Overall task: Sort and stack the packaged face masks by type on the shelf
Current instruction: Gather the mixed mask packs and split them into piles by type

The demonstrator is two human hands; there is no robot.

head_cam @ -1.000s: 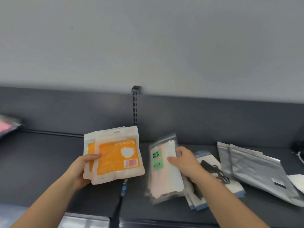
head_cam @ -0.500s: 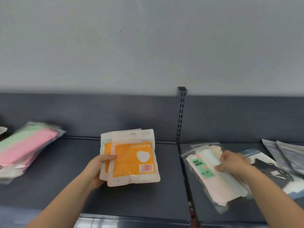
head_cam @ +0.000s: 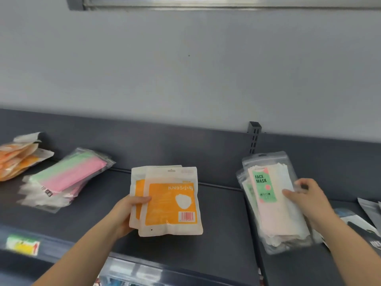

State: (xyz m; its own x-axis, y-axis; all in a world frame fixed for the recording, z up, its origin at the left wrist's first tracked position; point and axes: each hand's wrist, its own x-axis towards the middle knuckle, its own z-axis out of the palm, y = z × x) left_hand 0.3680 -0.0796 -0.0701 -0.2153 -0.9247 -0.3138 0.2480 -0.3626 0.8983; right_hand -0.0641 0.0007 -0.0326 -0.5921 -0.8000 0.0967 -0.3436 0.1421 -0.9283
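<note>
Head view: the left hand (head_cam: 125, 213), at lower centre of the frame, grasps two orange KN95 packs (head_cam: 171, 205), thumb laid across their front and fingers hidden behind. The packs overlap, the front one shifted right, both upright with the print facing the camera, held over the dark shelf (head_cam: 92, 219). At centre right the right hand (head_cam: 307, 201) grasps a bundle of clear FACE MASK packs (head_cam: 268, 195) by its right edge, thumb on the front. The bundle tilts slightly left; whether its lower end touches the shelf cannot be told. At the left of the frame a stack of pink-and-green packs (head_cam: 68, 178) lies on the shelf, with a pile of orange packs (head_cam: 18, 157) beside it at the far left edge. A slotted upright (head_cam: 254, 137) stands at the back panel, just above the clear bundle. Grey pouches (head_cam: 369, 211) lie at the lower right edge.
</note>
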